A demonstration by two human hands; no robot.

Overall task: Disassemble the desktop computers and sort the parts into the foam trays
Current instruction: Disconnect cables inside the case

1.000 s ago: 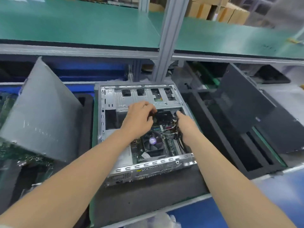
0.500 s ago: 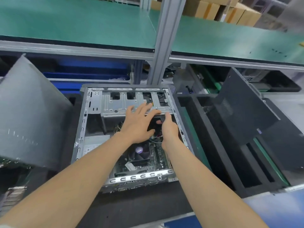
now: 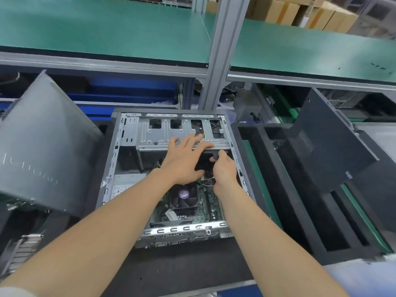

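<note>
An open desktop computer case (image 3: 126, 146) lies flat on a dark foam mat in front of me. Inside show the motherboard (image 3: 205, 202), a black CPU fan (image 3: 182, 198) and a silver drive cage (image 3: 158, 133) at the far end. My left hand (image 3: 184, 159) rests flat with straight fingers on the near edge of the drive cage. My right hand (image 3: 224, 170) is just right of it, its fingers curled and pinching a small black part at the cage's lower right; I cannot tell what that part is. A black foam tray (image 3: 278, 189) with long slots stands to the right.
A grey case side panel (image 3: 42, 146) leans at the left over circuit boards and a silver bracket (image 3: 23, 251). A dark side panel (image 3: 325, 146) leans on the right tray. A grey upright post (image 3: 222, 52) and green shelf (image 3: 107, 28) rise behind the case.
My view has shifted so the case sits lower in frame. My left hand went from curled over the cables to flat on the drive cage. My right hand moved inward and up beside it.
</note>
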